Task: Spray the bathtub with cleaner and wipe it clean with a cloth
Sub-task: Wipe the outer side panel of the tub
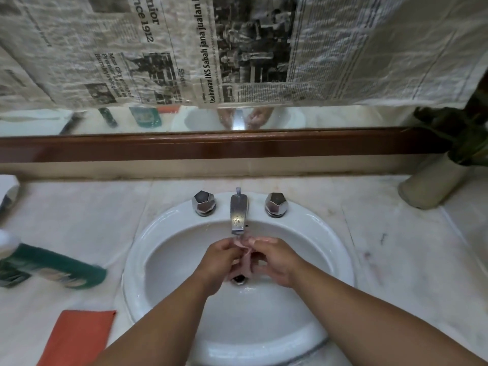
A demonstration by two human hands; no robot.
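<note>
Both hands meet under the tap: the left hand and the right hand each pinch a small pale pink cloth with curled fingers, just above the drain of the white basin. The chrome spout ends right over them, with a faceted knob on either side. On the marble worktop to the left, a green bottle lies on its side, with an orange cloth nearer. Newspaper covers the mirror behind.

Bunched pink cloth pinched between left hand, right hand, under faucet.
</note>
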